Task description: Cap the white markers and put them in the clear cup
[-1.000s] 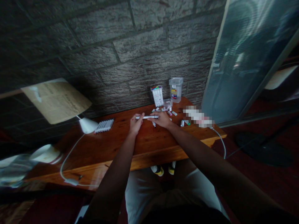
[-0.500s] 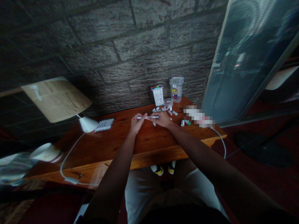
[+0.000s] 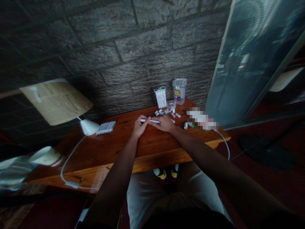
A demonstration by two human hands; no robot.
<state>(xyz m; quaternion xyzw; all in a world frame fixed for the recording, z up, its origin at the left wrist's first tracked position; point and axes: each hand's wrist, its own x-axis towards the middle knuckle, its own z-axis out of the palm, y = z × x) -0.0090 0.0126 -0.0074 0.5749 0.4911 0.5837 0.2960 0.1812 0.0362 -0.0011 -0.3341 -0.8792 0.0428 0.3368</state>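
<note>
A white marker (image 3: pixel 154 121) lies roughly level between my two hands, above the wooden table. My left hand (image 3: pixel 140 128) is closed around its left part, with the thumb along the barrel. My right hand (image 3: pixel 166 123) has its fingers closed at the marker's right end, close to the left thumb. Several loose marker caps (image 3: pixel 178 115) are scattered just beyond and to the right of my right hand. A row of white markers (image 3: pixel 106 127) lies side by side to the left of my left hand.
Against the stone wall stand a filled marker box (image 3: pixel 160 99) and a clear plastic container (image 3: pixel 179 92). To the left are a lamp (image 3: pixel 89 127) with its cord and a paper cup (image 3: pixel 46 156). A white power strip (image 3: pixel 201 117), blurred out, lies at the right.
My right hand has shifted slightly along the marker and turned more palm-down. A small dark-ended piece below it has gone out of sight. My left hand has barely moved.
</note>
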